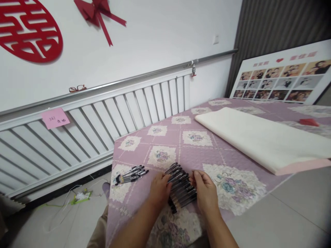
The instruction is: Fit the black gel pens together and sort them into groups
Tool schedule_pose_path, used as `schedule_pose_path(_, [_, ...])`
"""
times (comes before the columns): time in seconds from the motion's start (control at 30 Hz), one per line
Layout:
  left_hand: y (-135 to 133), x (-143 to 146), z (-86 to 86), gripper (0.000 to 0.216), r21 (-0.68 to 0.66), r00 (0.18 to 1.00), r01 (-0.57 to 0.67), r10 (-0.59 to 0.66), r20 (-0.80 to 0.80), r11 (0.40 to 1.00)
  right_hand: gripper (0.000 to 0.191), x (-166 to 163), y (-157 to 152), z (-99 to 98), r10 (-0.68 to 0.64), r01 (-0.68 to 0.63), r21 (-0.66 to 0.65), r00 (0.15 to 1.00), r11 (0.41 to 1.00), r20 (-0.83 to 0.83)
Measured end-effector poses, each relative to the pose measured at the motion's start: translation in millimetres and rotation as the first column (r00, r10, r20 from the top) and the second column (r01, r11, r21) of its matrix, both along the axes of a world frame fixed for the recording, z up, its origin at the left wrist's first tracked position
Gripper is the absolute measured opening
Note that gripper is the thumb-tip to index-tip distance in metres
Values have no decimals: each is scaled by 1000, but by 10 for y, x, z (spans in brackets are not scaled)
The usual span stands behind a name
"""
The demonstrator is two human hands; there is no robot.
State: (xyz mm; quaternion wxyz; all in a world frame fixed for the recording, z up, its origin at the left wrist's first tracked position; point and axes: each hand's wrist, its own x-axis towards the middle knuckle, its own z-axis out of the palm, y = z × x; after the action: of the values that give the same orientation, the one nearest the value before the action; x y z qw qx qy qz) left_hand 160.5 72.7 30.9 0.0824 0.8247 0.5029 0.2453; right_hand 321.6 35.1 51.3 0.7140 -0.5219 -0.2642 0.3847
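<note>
A row of black-capped clear pens (182, 193) lies side by side on the floral tablecloth between my hands. My left hand (159, 188) is closed at the left side of this row, its thumb and fingertips on the pens. On the right side, my right hand (205, 189) has thumb and fingers pinched together at the pens' upper ends; its fingertips are partly hidden. Farther left, a smaller bunch of pens (131, 175) rests near the table's left edge, touched by neither hand.
A purple quilted tablecloth (181, 151) covers the table. Toward the right lies a large folded cream sheet (258, 137), with a red item (309, 122) beyond it. A white radiator (103, 124) runs along the wall. A power strip (82, 197) with cables sits on the floor.
</note>
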Motion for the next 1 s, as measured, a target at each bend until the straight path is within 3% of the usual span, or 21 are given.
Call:
schedule_pose_path(0.2, [-432, -745, -298, 47, 43, 999, -30, 28, 37, 999, 27, 26, 40, -35, -50, 50, -7, 998, 999, -47])
schedule_pose_path(0.3, [-698, -1180, -480, 52, -50, 996, -32, 28, -82, 998, 27, 10, 49, -24, -43, 42, -16, 999, 999, -29])
schedule_pose_path(0.37, [-807, -1323, -524, 57, -141, 986, -1, -23, -167, 990, 27, -6, 52, 0, -43, 43, -24, 999, 999, 10])
schedule_pose_path(0.47, [-832, -1214, -432, 70, -295, 961, -56, -29, -275, 954, 30, -13, 67, 23, -57, 58, -36, 998, 998, 38])
schedule_pose_path(0.63, [-683, -651, -212, 81, -402, 945, -139, 0, -327, 905, 36, 78, 132, -77, -89, 102, -89, 986, 991, 142])
schedule_pose_path(0.8, [-542, -437, -312, 83, -386, 953, -115, -8, -304, 915, 46, 207, 225, -227, 35, 35, -156, 903, 987, 428])
schedule_pose_path(1.0, [-447, -382, -415, 83, -392, 970, -51, -48, -238, 918, 49, 219, 325, -347, 149, 16, -258, 781, 966, 607])
